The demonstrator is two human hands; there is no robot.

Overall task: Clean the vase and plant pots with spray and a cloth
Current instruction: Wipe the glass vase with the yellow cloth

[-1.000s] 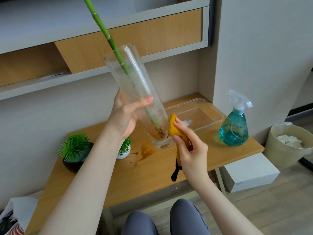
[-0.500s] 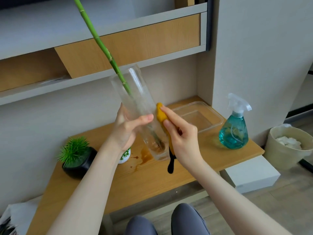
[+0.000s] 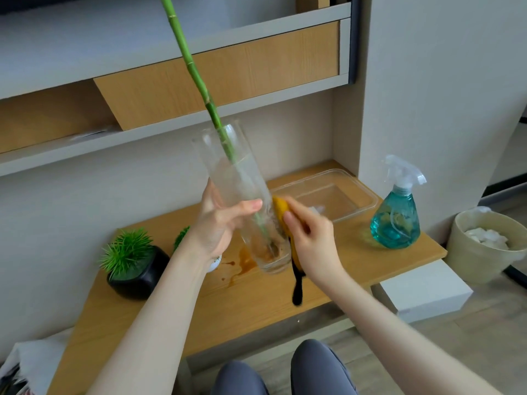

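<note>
While her left hand [image 3: 216,223] grips the slick, breakable vase [image 3: 242,201] mid-body, her right hand [image 3: 310,238] pinches the cloth [image 3: 281,209] against it.

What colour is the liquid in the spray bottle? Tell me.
Teal blue, seen through the clear spray bottle in the head view.

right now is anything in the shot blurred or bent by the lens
Head view: the right hand and the yellow cloth it presses on the clear glass vase are motion-blurred; the teal spray bottle stays sharp; wide-angle lens bows the grey shelf edges.
</note>
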